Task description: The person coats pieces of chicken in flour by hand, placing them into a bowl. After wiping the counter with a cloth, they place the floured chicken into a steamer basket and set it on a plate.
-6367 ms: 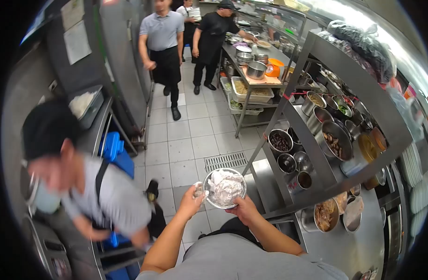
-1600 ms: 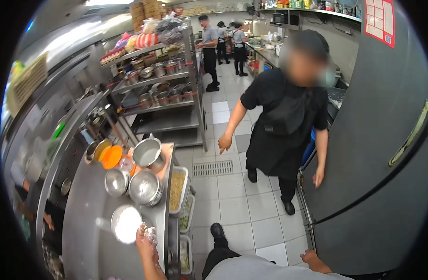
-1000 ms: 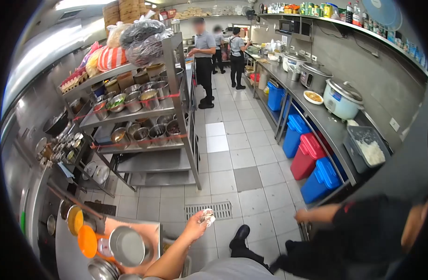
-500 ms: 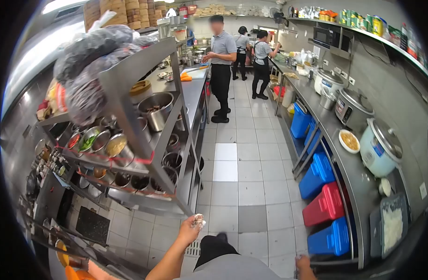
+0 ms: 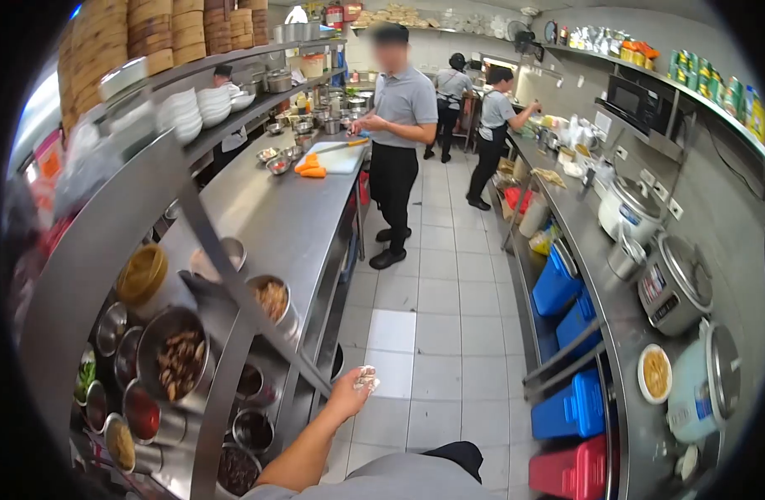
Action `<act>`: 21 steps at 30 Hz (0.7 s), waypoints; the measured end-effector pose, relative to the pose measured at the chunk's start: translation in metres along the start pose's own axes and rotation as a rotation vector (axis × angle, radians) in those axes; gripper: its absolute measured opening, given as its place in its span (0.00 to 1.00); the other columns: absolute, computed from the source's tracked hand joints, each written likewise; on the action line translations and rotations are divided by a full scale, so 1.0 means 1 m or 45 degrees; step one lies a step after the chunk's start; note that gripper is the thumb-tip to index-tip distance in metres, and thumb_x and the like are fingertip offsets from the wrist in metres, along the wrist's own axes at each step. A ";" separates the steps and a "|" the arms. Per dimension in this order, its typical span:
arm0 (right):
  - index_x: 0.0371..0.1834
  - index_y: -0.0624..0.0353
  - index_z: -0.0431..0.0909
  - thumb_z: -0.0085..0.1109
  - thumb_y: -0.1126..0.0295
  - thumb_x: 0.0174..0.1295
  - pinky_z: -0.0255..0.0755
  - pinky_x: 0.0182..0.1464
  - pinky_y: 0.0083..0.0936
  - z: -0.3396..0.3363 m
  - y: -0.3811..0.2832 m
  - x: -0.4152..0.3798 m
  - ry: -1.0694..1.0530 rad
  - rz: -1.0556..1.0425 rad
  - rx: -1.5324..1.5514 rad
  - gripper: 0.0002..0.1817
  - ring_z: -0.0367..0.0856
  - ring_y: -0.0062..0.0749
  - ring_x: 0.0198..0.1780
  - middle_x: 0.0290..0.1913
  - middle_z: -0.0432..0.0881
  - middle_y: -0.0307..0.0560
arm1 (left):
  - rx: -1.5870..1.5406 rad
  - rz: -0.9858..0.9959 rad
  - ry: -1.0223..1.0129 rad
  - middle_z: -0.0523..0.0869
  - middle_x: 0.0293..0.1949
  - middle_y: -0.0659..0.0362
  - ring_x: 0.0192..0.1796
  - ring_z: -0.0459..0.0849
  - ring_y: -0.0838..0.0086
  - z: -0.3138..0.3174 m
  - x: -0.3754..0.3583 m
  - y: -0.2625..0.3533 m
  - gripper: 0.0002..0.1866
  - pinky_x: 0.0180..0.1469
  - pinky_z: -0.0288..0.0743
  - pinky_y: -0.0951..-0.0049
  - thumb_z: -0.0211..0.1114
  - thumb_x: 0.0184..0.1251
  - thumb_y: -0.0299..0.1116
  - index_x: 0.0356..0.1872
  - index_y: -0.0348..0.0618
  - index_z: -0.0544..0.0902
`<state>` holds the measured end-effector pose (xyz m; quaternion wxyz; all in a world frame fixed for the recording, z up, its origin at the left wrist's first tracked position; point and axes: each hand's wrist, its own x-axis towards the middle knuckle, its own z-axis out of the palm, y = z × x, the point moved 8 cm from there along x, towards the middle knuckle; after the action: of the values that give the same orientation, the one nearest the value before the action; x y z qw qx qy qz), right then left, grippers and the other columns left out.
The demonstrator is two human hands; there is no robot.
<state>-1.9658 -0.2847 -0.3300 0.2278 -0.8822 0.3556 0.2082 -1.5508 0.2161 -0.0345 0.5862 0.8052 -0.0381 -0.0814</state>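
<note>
My left hand (image 5: 352,395) is stretched forward over the aisle with its fingers curled closed. In its fingers shows a small crumpled white thing (image 5: 366,379) with brownish patches; its kind cannot be made out. Close by on the left is the metal shelf rack, with a steel pot of brown pieces (image 5: 181,358) and a steel pot of light shredded food (image 5: 274,302). My right hand is out of view.
A co-worker (image 5: 396,108) stands at the left counter beside a white cutting board (image 5: 341,157) and carrots (image 5: 312,167). Another person (image 5: 492,125) works at the right counter. Rice cookers (image 5: 674,279) and blue bins (image 5: 570,408) line the right side.
I have moved forward along the aisle, so the co-worker and left counter look nearer. My left hand still holds the white thing. My right hand has gone out of view.
</note>
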 end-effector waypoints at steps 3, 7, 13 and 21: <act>0.47 0.57 0.87 0.62 0.45 0.61 0.75 0.62 0.45 -0.063 -0.057 0.128 -0.015 -0.182 -0.201 0.26 0.84 0.56 0.55 0.49 0.88 0.56 | -0.091 -0.057 0.020 0.90 0.47 0.53 0.51 0.87 0.68 0.005 0.092 0.025 0.19 0.55 0.79 0.69 0.70 0.67 0.35 0.57 0.40 0.83; 0.47 0.57 0.87 0.61 0.45 0.62 0.75 0.62 0.45 -0.152 -0.143 0.304 -0.165 -0.533 -0.644 0.26 0.84 0.56 0.55 0.49 0.88 0.56 | 0.014 -0.162 0.225 0.90 0.47 0.53 0.51 0.88 0.67 -0.011 0.188 0.001 0.19 0.56 0.79 0.68 0.70 0.68 0.37 0.57 0.40 0.83; 0.47 0.57 0.87 0.60 0.45 0.62 0.75 0.62 0.46 -0.225 -0.306 0.490 -0.325 -0.964 -1.097 0.26 0.84 0.56 0.55 0.49 0.88 0.55 | -0.186 -0.198 0.552 0.90 0.47 0.56 0.50 0.86 0.72 -0.054 0.284 0.027 0.16 0.55 0.78 0.70 0.69 0.69 0.34 0.55 0.41 0.84; 0.59 0.69 0.77 0.59 0.61 0.71 0.77 0.57 0.39 -0.500 -0.834 0.687 0.265 -1.148 0.077 0.23 0.85 0.52 0.54 0.50 0.86 0.60 | -0.185 -0.379 1.046 0.88 0.42 0.60 0.43 0.83 0.80 -0.138 0.361 0.008 0.15 0.47 0.76 0.76 0.66 0.69 0.29 0.55 0.40 0.83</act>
<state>-0.8071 -0.3896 -0.0772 0.2845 -0.9579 -0.0365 -0.0119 -1.1708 0.2868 -0.0170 0.5897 0.7240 0.3204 0.1595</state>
